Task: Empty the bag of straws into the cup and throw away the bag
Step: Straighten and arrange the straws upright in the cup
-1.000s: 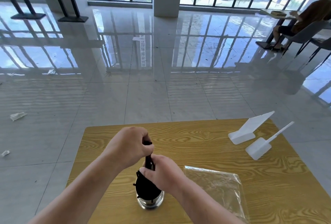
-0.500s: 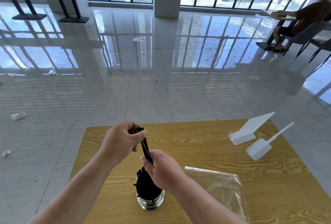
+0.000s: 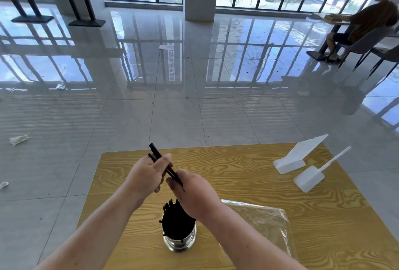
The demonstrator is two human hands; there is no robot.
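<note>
Above the cup (image 3: pixel 179 237), straws (image 3: pixel 164 166) seemingly in both hands' grip.

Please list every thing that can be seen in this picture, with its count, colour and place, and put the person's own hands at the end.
table: one, yellow wood grain, near centre
cup: one, shiny metal, near table edge, full of straws
straws in cup: many, black, upright
held straws: a few, black, between both hands above the cup
bag: one, clear plastic, flat, right of the cup
stands: two, white, far right of table
seated person: one, far right
left hand: closed on held straws
right hand: closed on held straws
</note>
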